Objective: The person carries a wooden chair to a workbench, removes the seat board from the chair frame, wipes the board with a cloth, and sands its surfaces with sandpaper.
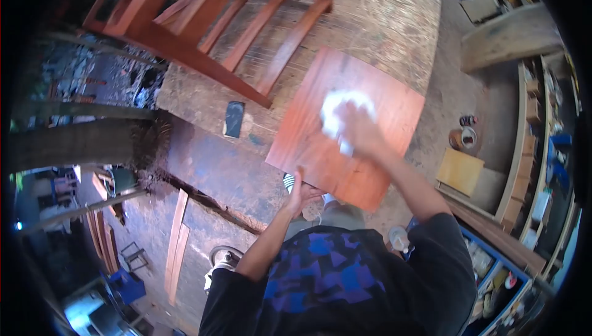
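Note:
A flat reddish-brown wooden board (302, 132) lies at the near end of the workbench, its near edge sticking out toward my body. My left hand (300, 193) grips the board's near left edge, thumb up along the side and fingers partly under it. Over the middle of the board, my right hand (361, 127) presses a white cloth (333, 106) to the surface. Motion smears both the cloth and the right fingers. A small dark block (234, 119) rests on the bench left of the board.
The worn workbench (394, 15) carries a reddish wooden chair frame (246, 33) at the back left. Long wood strips (175, 246) lie at the lower left. On the right are a yellowish square panel (460, 171), a can (468, 136) and shelving (522, 145).

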`<state>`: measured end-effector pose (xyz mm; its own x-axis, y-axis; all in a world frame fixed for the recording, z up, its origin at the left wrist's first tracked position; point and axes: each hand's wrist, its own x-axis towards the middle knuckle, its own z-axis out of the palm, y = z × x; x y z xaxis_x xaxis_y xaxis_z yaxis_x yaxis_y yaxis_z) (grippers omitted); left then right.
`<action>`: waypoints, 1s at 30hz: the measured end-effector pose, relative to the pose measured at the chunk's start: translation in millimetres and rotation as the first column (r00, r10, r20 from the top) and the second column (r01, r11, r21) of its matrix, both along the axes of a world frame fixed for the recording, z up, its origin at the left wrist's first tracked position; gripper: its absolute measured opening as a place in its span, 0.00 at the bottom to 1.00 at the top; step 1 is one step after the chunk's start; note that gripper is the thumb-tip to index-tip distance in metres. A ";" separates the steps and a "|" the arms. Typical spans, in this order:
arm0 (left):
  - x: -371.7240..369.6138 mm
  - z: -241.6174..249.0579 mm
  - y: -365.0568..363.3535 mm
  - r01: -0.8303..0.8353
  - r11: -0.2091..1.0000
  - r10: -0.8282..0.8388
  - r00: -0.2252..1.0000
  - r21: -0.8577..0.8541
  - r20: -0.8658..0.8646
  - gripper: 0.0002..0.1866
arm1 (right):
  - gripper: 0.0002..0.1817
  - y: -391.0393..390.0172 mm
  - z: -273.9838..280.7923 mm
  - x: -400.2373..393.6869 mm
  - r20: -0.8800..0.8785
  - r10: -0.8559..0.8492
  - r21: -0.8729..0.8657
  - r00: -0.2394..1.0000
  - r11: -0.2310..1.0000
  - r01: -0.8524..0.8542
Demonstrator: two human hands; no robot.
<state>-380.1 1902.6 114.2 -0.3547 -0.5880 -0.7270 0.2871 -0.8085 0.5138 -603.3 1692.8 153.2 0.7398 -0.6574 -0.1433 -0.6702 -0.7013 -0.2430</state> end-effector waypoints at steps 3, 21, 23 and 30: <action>-4.1 0.1 0.6 -0.021 1.000 0.021 1.000 -0.011 0.013 0.67 | 0.30 -109.5 -30.5 22.8 0.324 -0.330 -0.260 0.887 0.870 0.419; -7.0 -3.5 -2.0 0.013 0.997 -0.005 0.995 -0.082 0.096 0.62 | 0.27 -47.3 -23.0 73.4 0.268 -0.022 -0.194 0.963 0.978 0.076; -13.1 -4.7 5.5 -0.114 0.991 0.123 0.983 -0.070 0.137 0.62 | 0.29 53.9 -2.6 61.2 0.315 0.261 -0.135 0.912 0.964 -0.229; -4.5 -11.9 9.9 -0.050 0.999 0.051 0.998 0.016 -0.022 0.65 | 0.32 126.2 -11.3 -100.5 0.109 -0.156 -0.066 0.982 0.984 0.164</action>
<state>-384.6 1912.5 102.3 -0.3410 -0.5944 -0.7283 0.3389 -0.8003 0.4946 -703.9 1819.0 141.9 0.6325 -0.7744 -0.0186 -0.7494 -0.6056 -0.2677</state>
